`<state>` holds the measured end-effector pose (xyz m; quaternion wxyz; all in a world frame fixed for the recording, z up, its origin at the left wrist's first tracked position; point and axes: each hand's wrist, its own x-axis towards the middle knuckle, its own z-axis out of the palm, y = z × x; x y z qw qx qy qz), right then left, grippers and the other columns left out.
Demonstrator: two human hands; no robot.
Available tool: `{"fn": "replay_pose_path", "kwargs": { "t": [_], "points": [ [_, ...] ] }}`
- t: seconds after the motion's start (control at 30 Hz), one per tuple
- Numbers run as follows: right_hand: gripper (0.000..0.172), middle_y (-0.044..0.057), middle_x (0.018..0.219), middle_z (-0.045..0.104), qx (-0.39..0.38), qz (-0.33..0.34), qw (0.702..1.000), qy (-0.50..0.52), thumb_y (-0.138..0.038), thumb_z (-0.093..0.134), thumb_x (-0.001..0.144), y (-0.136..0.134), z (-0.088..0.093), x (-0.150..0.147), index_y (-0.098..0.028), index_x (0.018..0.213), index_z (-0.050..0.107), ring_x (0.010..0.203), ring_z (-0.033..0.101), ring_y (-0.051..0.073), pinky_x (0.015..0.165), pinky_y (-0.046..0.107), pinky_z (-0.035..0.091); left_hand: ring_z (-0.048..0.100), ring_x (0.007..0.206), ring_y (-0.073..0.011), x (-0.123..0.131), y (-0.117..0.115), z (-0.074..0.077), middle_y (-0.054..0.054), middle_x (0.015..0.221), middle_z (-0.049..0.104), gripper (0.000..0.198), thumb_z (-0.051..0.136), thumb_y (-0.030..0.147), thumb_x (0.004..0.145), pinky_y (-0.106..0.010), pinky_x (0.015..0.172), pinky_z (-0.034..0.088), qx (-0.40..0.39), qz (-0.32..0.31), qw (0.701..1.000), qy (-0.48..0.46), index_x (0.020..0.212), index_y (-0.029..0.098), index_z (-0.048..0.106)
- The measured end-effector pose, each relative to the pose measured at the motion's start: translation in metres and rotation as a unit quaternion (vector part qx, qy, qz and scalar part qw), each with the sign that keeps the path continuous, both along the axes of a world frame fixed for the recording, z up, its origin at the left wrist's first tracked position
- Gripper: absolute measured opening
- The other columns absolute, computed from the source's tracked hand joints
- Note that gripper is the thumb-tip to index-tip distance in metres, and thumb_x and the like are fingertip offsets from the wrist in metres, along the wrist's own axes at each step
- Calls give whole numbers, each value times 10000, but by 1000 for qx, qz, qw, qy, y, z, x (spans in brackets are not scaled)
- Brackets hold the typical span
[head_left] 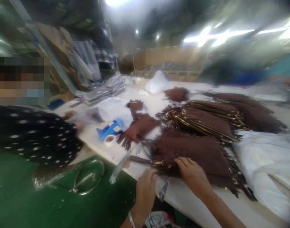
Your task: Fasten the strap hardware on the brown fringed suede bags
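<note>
A dark brown fringed suede bag (192, 148) with brass-coloured clips lies on the pile nearest me. My right hand (193, 175) reaches over its near edge, fingers together and pressed on the suede by a clip. Low at the table's edge, my left hand (145, 190) is closed with its fingers curled. Whatever it may hold is hidden. Beside it is a blurred grey, shiny object (163, 190) whose kind I cannot make out. A brown strap (141, 160) sticks out from the bag toward the left, just above my left hand.
More brown bags with brass-coloured bars (206, 123) are stacked behind. White sheeting (266, 171) lies at right. A tape roll (110, 140), a blue packet (110, 129) and another fringed brown piece (142, 126) are at left. A co-worker's dotted sleeve (35, 136) reaches over the table (104, 155).
</note>
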<state>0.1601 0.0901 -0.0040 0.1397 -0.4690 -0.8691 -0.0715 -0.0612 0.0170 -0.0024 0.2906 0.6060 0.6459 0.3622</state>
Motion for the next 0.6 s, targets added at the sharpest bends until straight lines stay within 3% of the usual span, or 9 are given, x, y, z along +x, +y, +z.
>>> {"fn": "replay_pose_path", "kwargs": {
  "t": [0.17,0.3,0.37,0.5,0.6],
  "points": [
    [341,57,1141,640,17,-12,998,55,-113,498,893,0,9,4,-179,1221,559,1025,561,215,893,361,448,468,1218,-250,6,32,-4,-90,1262,555,369,515,168,871,-461,1069,377,91,-40,981,165,1239,201,511],
    [334,58,1158,631,7,-28,996,87,-126,458,915,-10,17,9,-201,1226,556,1046,556,207,927,355,435,517,1082,-263,11,50,-6,-75,1055,604,192,546,135,826,-455,968,426,55,-85,969,227,1008,177,592],
    [337,61,1164,630,-3,-38,995,95,-128,451,919,-15,16,11,-201,1230,557,1057,555,204,936,354,434,529,1014,-251,6,47,4,-64,973,603,117,531,159,843,-428,925,435,46,-110,964,238,943,176,589],
    [354,54,1198,622,-16,-63,992,109,-146,465,923,-23,3,8,-227,1256,554,1083,548,207,946,360,432,558,930,-219,-17,26,34,-49,950,611,180,413,246,934,-372,840,453,18,-145,958,245,1026,210,563],
    [413,54,1242,607,-19,-64,993,96,-104,482,899,-26,-12,0,-251,1278,556,1116,527,238,963,390,418,579,864,-217,-30,19,36,-40,905,631,240,353,206,949,-367,781,472,-4,-185,935,304,934,220,592]
  ]
}}
